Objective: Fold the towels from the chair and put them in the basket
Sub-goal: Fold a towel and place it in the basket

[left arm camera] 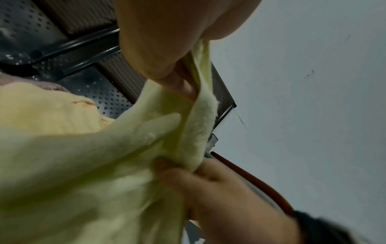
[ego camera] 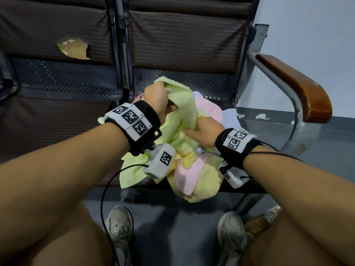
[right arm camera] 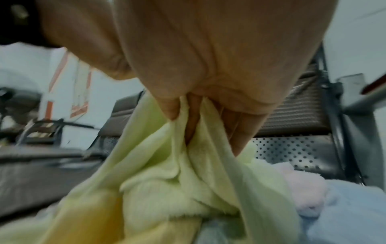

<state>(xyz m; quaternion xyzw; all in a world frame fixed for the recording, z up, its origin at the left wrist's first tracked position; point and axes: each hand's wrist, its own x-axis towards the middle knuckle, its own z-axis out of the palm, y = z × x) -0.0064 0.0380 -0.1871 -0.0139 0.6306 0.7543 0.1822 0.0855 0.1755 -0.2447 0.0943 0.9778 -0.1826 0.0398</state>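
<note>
Both hands clamp a pale green terry towel [ego camera: 184, 110], the left hand [ego camera: 156, 98] lifting it at 11 o'clock, the right hand [ego camera: 203, 131] gathering it at 4 o'clock, above pastel towels [ego camera: 194, 173] on the perforated metal chair [ego camera: 211, 83]. Next likely needed: finding its corners. No basket shows.

The head view looks steeply down over both forearms at the chair [ego camera: 182, 81]. Each wrist view sits very close, looking along its palm; all three share the green towel [ego camera: 184, 104].
</note>
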